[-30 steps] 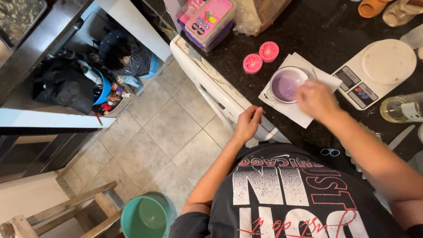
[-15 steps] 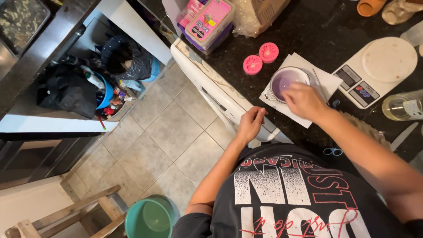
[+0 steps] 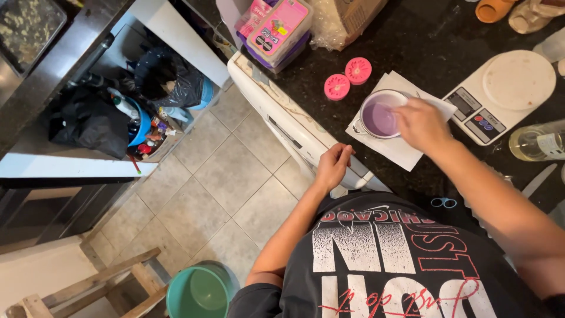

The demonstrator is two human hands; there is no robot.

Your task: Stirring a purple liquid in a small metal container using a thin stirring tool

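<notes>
A small metal cup [image 3: 378, 115] holding pale purple liquid stands on a white paper sheet [image 3: 393, 148] on the black counter. My right hand [image 3: 420, 123] rests at the cup's right rim, fingers curled; whatever it holds is hidden. My left hand [image 3: 333, 165] hovers at the counter's front edge with fingers pinched together, holding nothing that I can see. Two round pink moulds [image 3: 347, 79] lie just left of the paper.
A white kitchen scale [image 3: 506, 93] sits right of the cup, a glass bottle [image 3: 537, 141] beside it. Pink boxes in a clear tub [image 3: 274, 29] stand at the counter's corner. Below are tiled floor, a green bucket [image 3: 198, 291], a wooden stool [image 3: 94, 288] and a cluttered shelf [image 3: 129, 118].
My right hand has shifted slightly across the cup's rim while the view swung a little. My left hand stayed at the counter's edge.
</notes>
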